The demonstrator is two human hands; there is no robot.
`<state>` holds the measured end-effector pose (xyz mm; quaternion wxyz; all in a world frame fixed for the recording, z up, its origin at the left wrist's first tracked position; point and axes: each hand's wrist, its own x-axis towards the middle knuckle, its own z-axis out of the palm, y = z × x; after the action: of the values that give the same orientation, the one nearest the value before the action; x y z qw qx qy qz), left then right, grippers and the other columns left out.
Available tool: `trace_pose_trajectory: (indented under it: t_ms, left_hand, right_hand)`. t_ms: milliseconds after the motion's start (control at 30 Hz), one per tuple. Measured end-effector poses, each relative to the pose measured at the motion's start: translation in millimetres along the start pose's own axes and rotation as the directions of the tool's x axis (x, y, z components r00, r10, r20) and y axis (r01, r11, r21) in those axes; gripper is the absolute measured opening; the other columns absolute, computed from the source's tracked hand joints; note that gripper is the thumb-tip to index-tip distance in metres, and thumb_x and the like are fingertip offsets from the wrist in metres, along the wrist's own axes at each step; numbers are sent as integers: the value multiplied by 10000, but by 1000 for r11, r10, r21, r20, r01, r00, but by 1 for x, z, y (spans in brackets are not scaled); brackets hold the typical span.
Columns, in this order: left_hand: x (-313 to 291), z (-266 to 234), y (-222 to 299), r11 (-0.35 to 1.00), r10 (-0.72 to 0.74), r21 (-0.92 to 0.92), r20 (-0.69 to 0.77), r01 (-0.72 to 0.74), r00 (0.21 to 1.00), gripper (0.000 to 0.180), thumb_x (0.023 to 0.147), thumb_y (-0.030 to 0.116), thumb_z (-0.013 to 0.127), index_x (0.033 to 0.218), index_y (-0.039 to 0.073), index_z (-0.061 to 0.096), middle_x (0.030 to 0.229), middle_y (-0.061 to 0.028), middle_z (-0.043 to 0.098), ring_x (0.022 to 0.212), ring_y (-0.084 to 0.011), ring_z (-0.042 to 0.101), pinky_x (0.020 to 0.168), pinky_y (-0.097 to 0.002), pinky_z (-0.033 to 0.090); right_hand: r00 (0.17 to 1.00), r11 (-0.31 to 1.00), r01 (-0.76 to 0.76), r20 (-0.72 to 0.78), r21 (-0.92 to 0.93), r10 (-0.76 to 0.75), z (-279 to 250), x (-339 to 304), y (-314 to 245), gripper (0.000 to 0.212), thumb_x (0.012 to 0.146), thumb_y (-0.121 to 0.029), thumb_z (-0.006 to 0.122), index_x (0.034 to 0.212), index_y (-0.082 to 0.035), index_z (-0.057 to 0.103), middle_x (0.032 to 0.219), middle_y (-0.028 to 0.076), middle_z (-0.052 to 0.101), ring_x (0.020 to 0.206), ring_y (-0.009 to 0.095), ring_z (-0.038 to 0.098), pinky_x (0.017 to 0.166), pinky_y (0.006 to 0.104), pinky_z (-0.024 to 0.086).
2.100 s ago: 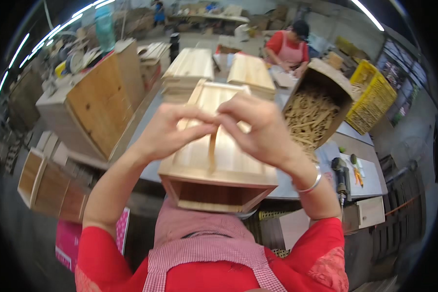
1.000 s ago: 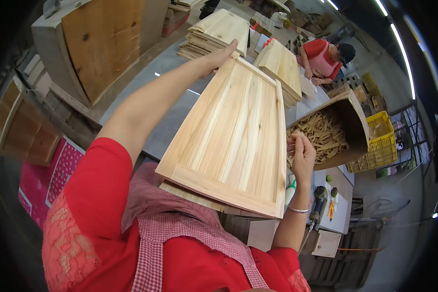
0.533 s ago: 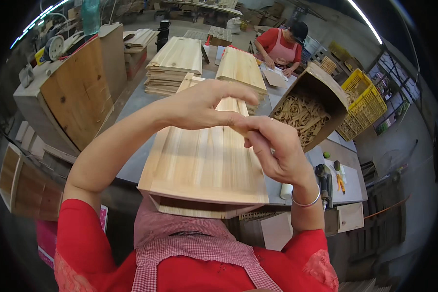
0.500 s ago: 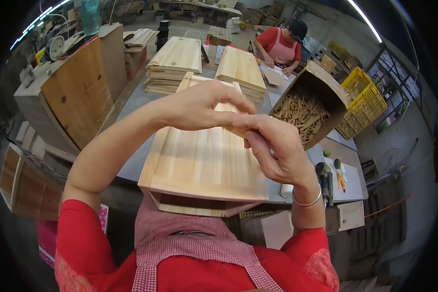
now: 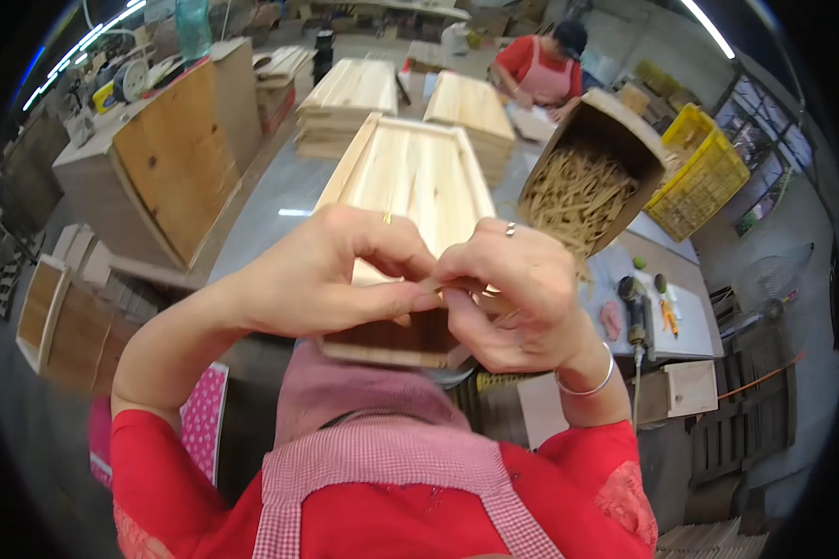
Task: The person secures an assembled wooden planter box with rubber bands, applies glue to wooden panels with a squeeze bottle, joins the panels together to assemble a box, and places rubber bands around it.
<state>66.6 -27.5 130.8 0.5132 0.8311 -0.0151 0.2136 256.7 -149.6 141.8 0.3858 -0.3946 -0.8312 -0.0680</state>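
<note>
Close together above the near end of a pale wooden box (image 5: 403, 177), my two hands pinch a small tan strip (image 5: 474, 286). My left hand (image 5: 340, 270) has its thumb and forefinger tips closed at one end of it. Curled fingers of my right hand (image 5: 522, 293) grip the other end and hide much of the strip. The box has a raised rim round its planked top, and its near side shows a dark opening (image 5: 391, 340) below my hands.
Stacked wooden panels (image 5: 350, 88) and a second stack (image 5: 471, 107) stand behind the box. To the right, a cardboard box (image 5: 643, 154) holds many tan strips, near a yellow crate (image 5: 704, 172). A power tool (image 5: 634, 307) lies on the table. A person (image 5: 543, 74) works at the far side.
Both hands have come down and nearer to my body, still pinching together. The view has shifted, and more of the box's rimmed top now shows beyond my hands.
</note>
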Motion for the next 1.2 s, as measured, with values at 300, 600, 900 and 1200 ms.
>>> trace_pose_trajectory:
  t_ms: [300, 600, 900, 1200]
  left_hand:
    - [-51, 27, 7, 857, 304, 488, -218, -166, 928, 233, 817, 51, 754, 1036, 3, 691, 1075, -144, 690, 919, -234, 687, 807, -306, 536]
    - [-90, 76, -22, 972, -233, -108, -390, 208, 891, 112, 851, 8, 706, 951, -36, 685, 900, -103, 695, 843, -164, 707, 790, -268, 547]
    - [-124, 36, -57, 691, -239, -713, -69, 120, 968, 221, 836, 217, 649, 777, 19, 572, 672, -29, 565, 576, -129, 519, 742, -343, 469]
    - [-133, -65, -34, 202, 289, 977, 11, -72, 957, 324, 735, 261, 802, 696, 93, 527, 799, -48, 580, 861, -232, 640, 951, -439, 462]
  right_hand:
    - [837, 818, -388, -208, 425, 506, 56, -48, -24, 175, 778, 120, 574, 929, 34, 588, 940, 153, 688, 837, 194, 690, 759, 264, 537]
    - [919, 871, -331, -86, 363, 385, 86, -64, -38, 204, 670, 97, 529, 843, 15, 599, 782, 128, 630, 666, 261, 592, 626, 317, 476]
    - [989, 635, -58, 133, 770, -71, 69, -84, -51, 119, 668, 34, 605, 773, -19, 620, 709, 64, 590, 637, 218, 597, 910, 468, 492]
    - [921, 916, -360, -225, -177, 319, -53, -149, 38, 313, 983, -110, 411, 789, 47, 600, 647, 69, 530, 595, 170, 475, 982, 482, 417]
